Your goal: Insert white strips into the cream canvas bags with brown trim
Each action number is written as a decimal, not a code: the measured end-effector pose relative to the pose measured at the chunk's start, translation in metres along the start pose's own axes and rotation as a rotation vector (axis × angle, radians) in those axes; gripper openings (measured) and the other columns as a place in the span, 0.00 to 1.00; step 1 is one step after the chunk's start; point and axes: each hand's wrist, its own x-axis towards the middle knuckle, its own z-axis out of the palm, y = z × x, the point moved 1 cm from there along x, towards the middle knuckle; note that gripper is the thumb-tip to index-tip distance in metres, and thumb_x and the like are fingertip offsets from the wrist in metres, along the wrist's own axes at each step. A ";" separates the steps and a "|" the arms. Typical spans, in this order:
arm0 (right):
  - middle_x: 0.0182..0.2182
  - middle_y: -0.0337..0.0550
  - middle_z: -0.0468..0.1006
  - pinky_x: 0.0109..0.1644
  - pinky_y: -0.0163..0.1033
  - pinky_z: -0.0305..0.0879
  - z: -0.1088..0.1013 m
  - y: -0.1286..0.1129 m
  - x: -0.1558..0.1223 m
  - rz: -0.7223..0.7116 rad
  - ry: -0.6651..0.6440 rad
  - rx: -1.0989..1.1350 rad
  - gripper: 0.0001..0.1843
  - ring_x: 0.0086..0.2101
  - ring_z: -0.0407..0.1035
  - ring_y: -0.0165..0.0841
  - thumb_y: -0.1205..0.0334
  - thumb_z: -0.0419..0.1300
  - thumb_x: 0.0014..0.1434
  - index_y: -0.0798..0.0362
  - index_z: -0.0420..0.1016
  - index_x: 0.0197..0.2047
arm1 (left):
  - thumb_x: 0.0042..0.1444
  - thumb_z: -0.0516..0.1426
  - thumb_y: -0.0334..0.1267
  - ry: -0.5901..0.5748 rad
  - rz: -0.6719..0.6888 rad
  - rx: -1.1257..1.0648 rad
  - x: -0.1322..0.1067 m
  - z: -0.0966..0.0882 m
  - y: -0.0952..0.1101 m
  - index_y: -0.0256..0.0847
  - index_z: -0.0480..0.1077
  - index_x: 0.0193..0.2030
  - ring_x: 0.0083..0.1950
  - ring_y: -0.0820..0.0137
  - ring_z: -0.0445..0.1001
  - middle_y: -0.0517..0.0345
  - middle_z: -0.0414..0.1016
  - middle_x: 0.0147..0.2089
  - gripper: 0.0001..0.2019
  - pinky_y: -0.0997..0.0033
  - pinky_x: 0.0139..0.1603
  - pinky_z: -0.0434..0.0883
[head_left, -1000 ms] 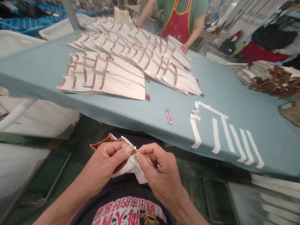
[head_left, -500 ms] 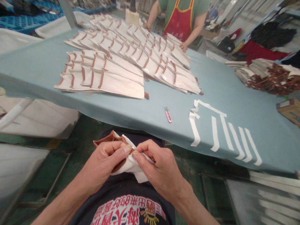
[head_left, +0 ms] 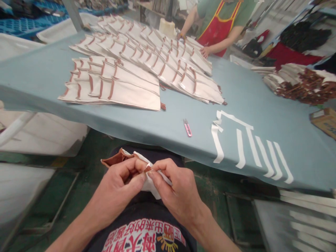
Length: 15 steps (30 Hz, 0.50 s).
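Observation:
Low over my lap, a white fabric pouch with brown trim [head_left: 153,188] is pinched between both hands. My left hand [head_left: 123,180] is closed on its brown-edged side, thumb against the bent fingers. Close beside it, fingertips nearly touching, my right hand [head_left: 174,187] pinches the white edge. The pouch's brown inner side [head_left: 112,160] pokes out beyond my left fingers. Much of the cloth is hidden behind my hands. On the table ahead lie pink thread snips [head_left: 187,127], touched by neither hand.
Rows of white brown-trimmed pouches [head_left: 133,92] overlap on the blue-green table [head_left: 178,154]. White strips [head_left: 240,148] lie along its near right edge. Across the table a person in a red apron [head_left: 216,29] has hands on the pouches. A cardboard box [head_left: 325,120] sits far right.
My left hand has turned slightly and its thumb has drawn lower on the cloth. More of the brown inner side shows at left. The person opposite has shifted right in view.

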 end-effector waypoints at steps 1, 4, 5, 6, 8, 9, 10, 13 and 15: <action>0.28 0.39 0.87 0.29 0.33 0.61 0.001 0.000 -0.001 0.007 0.010 0.013 0.08 0.23 0.76 0.30 0.61 0.61 0.73 0.49 0.82 0.43 | 0.55 0.64 0.45 0.023 0.012 0.029 -0.001 0.001 0.001 0.40 0.81 0.30 0.32 0.66 0.75 0.55 0.81 0.32 0.11 0.71 0.33 0.73; 0.27 0.39 0.86 0.27 0.34 0.60 0.005 0.001 -0.005 0.004 0.037 0.019 0.09 0.21 0.75 0.30 0.61 0.60 0.73 0.50 0.82 0.43 | 0.55 0.62 0.47 0.075 0.023 0.129 -0.006 0.004 -0.001 0.41 0.81 0.30 0.32 0.64 0.75 0.53 0.83 0.34 0.12 0.72 0.29 0.68; 0.26 0.39 0.86 0.28 0.34 0.60 0.005 0.001 -0.006 -0.005 0.049 0.006 0.10 0.22 0.76 0.31 0.62 0.59 0.73 0.50 0.82 0.43 | 0.55 0.62 0.47 0.093 0.030 0.165 -0.007 0.005 -0.002 0.41 0.81 0.30 0.32 0.64 0.75 0.53 0.83 0.34 0.12 0.72 0.28 0.66; 0.26 0.40 0.86 0.29 0.34 0.61 0.006 0.000 -0.007 -0.007 0.056 -0.011 0.11 0.23 0.78 0.32 0.62 0.58 0.74 0.51 0.83 0.43 | 0.56 0.61 0.47 0.109 0.038 0.198 -0.008 0.005 -0.004 0.42 0.81 0.31 0.31 0.65 0.74 0.53 0.82 0.34 0.12 0.72 0.27 0.64; 0.26 0.40 0.85 0.30 0.34 0.61 0.007 -0.001 -0.008 0.011 0.068 -0.041 0.12 0.24 0.79 0.32 0.63 0.57 0.74 0.51 0.83 0.44 | 0.56 0.60 0.46 0.145 0.057 0.240 -0.010 0.006 -0.008 0.42 0.81 0.31 0.28 0.67 0.70 0.55 0.80 0.31 0.12 0.71 0.26 0.64; 0.26 0.40 0.85 0.30 0.34 0.60 0.007 -0.002 -0.009 0.028 0.072 -0.052 0.12 0.25 0.80 0.33 0.63 0.57 0.74 0.51 0.83 0.44 | 0.56 0.60 0.46 0.160 0.062 0.247 -0.010 0.007 -0.009 0.42 0.82 0.32 0.27 0.68 0.69 0.56 0.79 0.30 0.12 0.71 0.27 0.65; 0.25 0.40 0.85 0.30 0.34 0.60 0.006 -0.003 -0.009 0.047 0.073 -0.057 0.11 0.25 0.80 0.33 0.63 0.57 0.74 0.51 0.83 0.43 | 0.56 0.60 0.46 0.171 0.062 0.243 -0.010 0.008 -0.010 0.41 0.82 0.32 0.26 0.69 0.68 0.57 0.78 0.29 0.12 0.71 0.27 0.65; 0.25 0.39 0.84 0.29 0.35 0.58 0.004 -0.005 -0.009 0.123 0.029 -0.024 0.10 0.24 0.77 0.32 0.61 0.59 0.73 0.50 0.82 0.42 | 0.54 0.61 0.45 0.172 0.041 0.180 -0.008 0.009 -0.011 0.41 0.81 0.30 0.27 0.68 0.70 0.57 0.78 0.29 0.11 0.72 0.28 0.67; 0.25 0.38 0.83 0.29 0.34 0.57 0.002 -0.007 -0.007 0.180 -0.027 0.031 0.09 0.23 0.75 0.32 0.60 0.60 0.72 0.49 0.81 0.41 | 0.52 0.62 0.45 0.156 0.023 0.124 -0.008 0.009 -0.009 0.41 0.80 0.29 0.29 0.67 0.72 0.57 0.79 0.29 0.11 0.72 0.29 0.69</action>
